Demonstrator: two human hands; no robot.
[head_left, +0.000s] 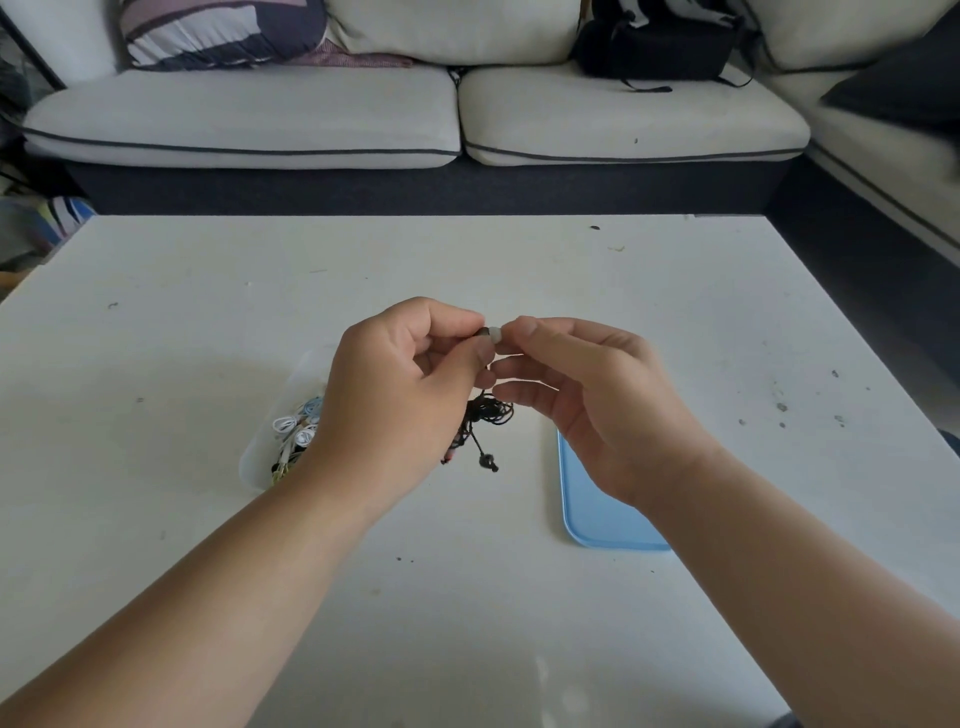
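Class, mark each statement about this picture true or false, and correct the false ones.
1. The right hand pinches a small white tip. True.
2. The left hand holds nothing. False: it pinches the black earphones, which dangle below it.
3. The blue lid lies on the table. True.
4. The clear box of cords stands right of the lid. False: it stands left of it, partly behind the left hand.

Bare forearms (208, 597) end in short-nailed left grip (410, 384) and right grip (597, 395).
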